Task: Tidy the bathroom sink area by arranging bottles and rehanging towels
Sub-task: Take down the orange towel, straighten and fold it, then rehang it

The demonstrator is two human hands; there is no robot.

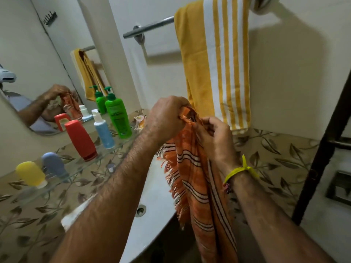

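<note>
Both hands' grip closed on orange towel (197,179), left hand (165,118), right hand (214,137)

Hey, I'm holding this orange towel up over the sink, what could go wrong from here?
1. The orange towel hangs low over the sink; its fringed end may dip into the basin and get wet.
2. Swinging it toward the rail could brush the green pump bottle on the glass shelf and topple it.
3. Both hands pinch only its top edge, so it may slip.
</note>
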